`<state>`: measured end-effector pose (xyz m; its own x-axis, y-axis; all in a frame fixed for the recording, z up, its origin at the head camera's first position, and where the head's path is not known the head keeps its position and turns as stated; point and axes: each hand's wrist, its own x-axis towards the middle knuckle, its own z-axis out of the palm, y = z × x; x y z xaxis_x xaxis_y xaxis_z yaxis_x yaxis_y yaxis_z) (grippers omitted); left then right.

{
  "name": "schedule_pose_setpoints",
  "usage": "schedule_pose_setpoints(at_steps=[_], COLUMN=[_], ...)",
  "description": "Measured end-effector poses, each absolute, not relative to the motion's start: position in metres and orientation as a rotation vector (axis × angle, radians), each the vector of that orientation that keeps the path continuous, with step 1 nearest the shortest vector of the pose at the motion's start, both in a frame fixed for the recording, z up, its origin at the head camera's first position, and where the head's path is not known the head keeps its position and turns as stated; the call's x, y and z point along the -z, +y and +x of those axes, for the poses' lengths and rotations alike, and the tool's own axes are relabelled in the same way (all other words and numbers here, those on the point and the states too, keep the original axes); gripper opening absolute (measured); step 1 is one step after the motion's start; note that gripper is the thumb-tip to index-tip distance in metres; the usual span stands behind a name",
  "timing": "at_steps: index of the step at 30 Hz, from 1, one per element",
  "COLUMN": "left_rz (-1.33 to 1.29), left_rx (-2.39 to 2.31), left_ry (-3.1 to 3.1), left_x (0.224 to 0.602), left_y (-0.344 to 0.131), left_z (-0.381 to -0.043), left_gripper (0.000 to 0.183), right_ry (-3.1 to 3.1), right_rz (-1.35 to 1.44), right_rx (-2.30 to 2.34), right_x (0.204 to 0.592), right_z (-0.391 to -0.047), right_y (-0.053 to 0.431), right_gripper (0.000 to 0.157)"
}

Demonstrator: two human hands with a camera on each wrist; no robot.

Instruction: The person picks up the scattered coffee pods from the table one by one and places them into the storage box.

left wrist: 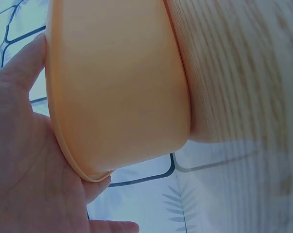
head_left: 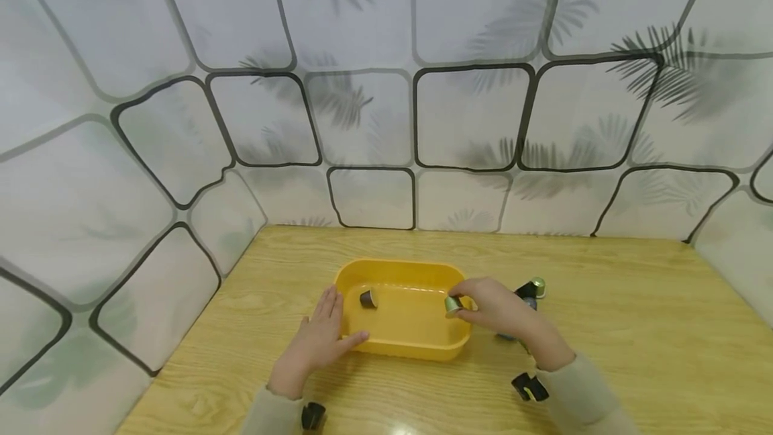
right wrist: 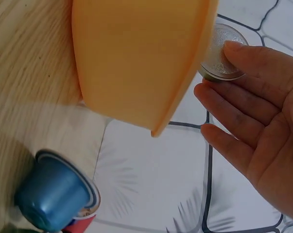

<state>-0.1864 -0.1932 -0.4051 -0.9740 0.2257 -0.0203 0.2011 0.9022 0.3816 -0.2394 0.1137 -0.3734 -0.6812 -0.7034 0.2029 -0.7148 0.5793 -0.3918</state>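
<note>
A yellow plastic tray [head_left: 401, 349] stands on the wooden table, with a dark brown coffee capsule [head_left: 366, 299] lying on its side at the left. My left hand [head_left: 317, 341] rests against the tray's left end, fingers straight along the rim and thumb at the near edge. Over the right end of the tray, my right hand [head_left: 498, 307] pinches a green coffee capsule [head_left: 453, 305] between thumb and fingers. In the right wrist view the thumb lies on the silvery lid of this green capsule [right wrist: 219, 56], just past the tray's rim.
Right of the tray, partly behind the right hand, lie another green capsule [head_left: 539, 286] and a blue capsule [right wrist: 54, 194]. Black objects sit by the right wrist [head_left: 530, 387] and left wrist [head_left: 313, 415]. Patterned white fabric [head_left: 362, 119] surrounds the wooden table [head_left: 634, 327].
</note>
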Motion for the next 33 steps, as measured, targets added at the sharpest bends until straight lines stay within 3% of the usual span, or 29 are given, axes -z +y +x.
schedule_pose_setpoints(at_steps=[33], left_rz=[0.347], left_rx=[-0.588], left_ry=[3.014], left_x=[0.405], left_y=[-0.193], left_z=[-0.185], left_gripper=[0.087], right_ry=[-2.841], right_rz=[1.365], right_rx=[-0.577], right_x=[0.396], right_z=[-0.248], right_y=[0.09], right_gripper=[0.02])
